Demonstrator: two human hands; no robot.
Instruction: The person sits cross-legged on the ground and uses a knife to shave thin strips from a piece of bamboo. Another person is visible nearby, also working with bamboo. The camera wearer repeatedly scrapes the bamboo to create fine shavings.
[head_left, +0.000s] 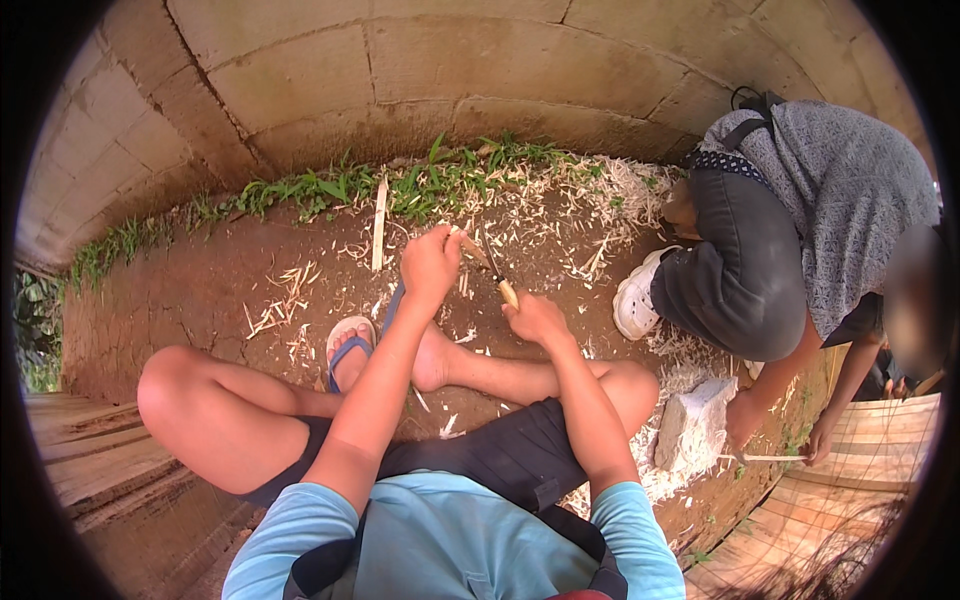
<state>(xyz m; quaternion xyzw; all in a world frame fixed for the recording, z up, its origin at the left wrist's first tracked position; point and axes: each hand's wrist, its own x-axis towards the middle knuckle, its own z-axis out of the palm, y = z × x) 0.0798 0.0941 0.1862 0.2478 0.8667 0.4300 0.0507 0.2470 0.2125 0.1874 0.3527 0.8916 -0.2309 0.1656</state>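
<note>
1. While the person sits on the bare earth with legs folded, the left hand is up front, its grip clenched around the near end of a thin wooden stick, which pokes out to the right of the fist, tilted slightly downward.
2. Over to the right hand: its grip is closed on the pale handle of a knife, and the dark blade runs up and away from the fist to meet the stick just beside the left hand.
3. Both hands hover above the ground, just beyond the person's bare foot, with a blue sandal lying right beside that foot.
4. Pale wood shavings are scattered all over the dirt, thickest toward the far right near the wall.
5. A longer flat wood strip lies alone on the earth, pointing toward the strip of grass that runs along the foot of the block wall.
6. On the right, another person crouches in a grey patterned top, one hand down by a pale stone block; that hand is near a thin stick, though whether it grips it is too small to tell.
7. Wooden planks edge the scene at lower left.
</note>
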